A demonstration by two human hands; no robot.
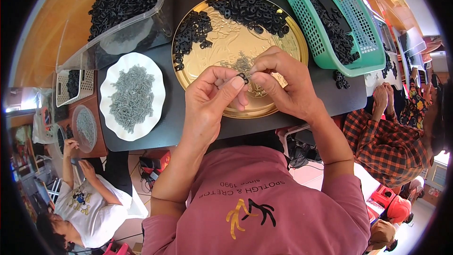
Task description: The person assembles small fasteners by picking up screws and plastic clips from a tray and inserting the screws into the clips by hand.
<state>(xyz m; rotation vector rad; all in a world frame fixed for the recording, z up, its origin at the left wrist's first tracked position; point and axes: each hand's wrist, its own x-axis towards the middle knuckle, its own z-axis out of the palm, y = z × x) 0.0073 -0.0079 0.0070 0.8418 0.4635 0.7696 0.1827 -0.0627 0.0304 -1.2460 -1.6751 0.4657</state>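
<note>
- Dark surface (155, 66) carries a gold tray (222, 42) (black bits piled at its far side).
- Left hand (210, 97) and right hand (281, 82) fingers pinching one small black piece (243, 77) together.

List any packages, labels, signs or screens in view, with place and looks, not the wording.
No packages, signs or screens can be made out.
Shirt print: on the wearer's pink shirt, bottom centre; curved dark lettering.
Shirt emblem: below it; yellow and black branching shape.
Co-worker's shirt print: lower left, dark graphic on white.

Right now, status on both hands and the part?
Left hand and right hand pinch one small black ring together. Held above gold tray. Nothing between hands and tray.
</note>
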